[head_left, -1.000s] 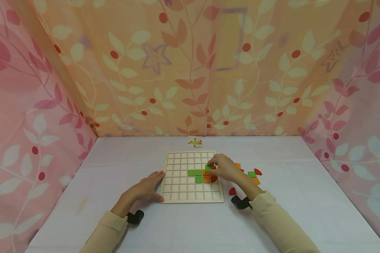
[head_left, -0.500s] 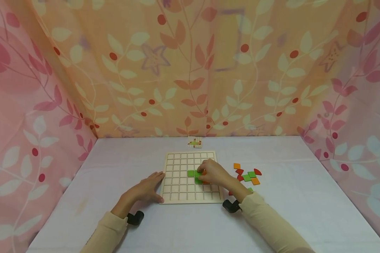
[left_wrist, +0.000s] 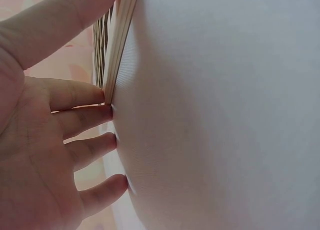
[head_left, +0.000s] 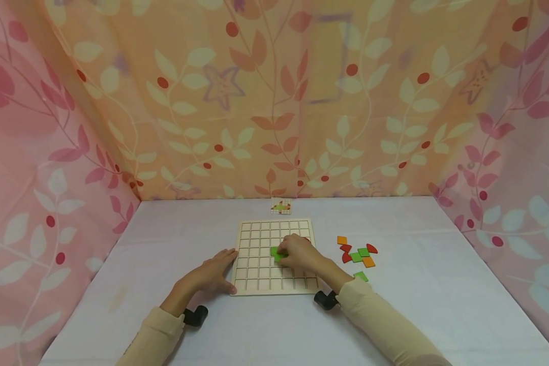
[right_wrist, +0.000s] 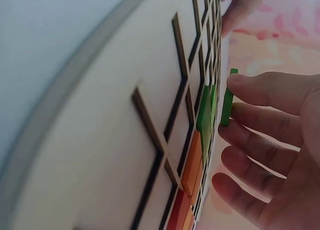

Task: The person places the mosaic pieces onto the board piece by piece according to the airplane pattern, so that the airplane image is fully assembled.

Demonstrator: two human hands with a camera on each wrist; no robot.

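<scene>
A pale wooden board [head_left: 251,282] with a square grid lies on the table. My right hand [head_left: 303,254] hovers over its middle, pinching a green square tile [right_wrist: 228,102] between thumb and fingertips. The tile is raised off the grid and stands edge-on in the right wrist view. Below it, a green tile [right_wrist: 204,109], an orange tile [right_wrist: 191,162] and a red piece [right_wrist: 179,210] sit in the board; my hand covers most of these in the head view. At the board's left edge my left hand [head_left: 212,271] rests with fingers extended, thumb and fingertips touching the rim [left_wrist: 120,44].
Right of the board lie loose pieces: orange squares [head_left: 342,240], red quarter-rounds [head_left: 372,248] and green squares [head_left: 356,257]. A small card [head_left: 281,206] with a coloured pattern lies behind the board. Patterned curtains [head_left: 274,101] enclose the white table [head_left: 274,330].
My right hand has moved left across the board with the green tile, from the right-hand columns towards the middle. More loose pieces show beside the arm. My left hand keeps its place.
</scene>
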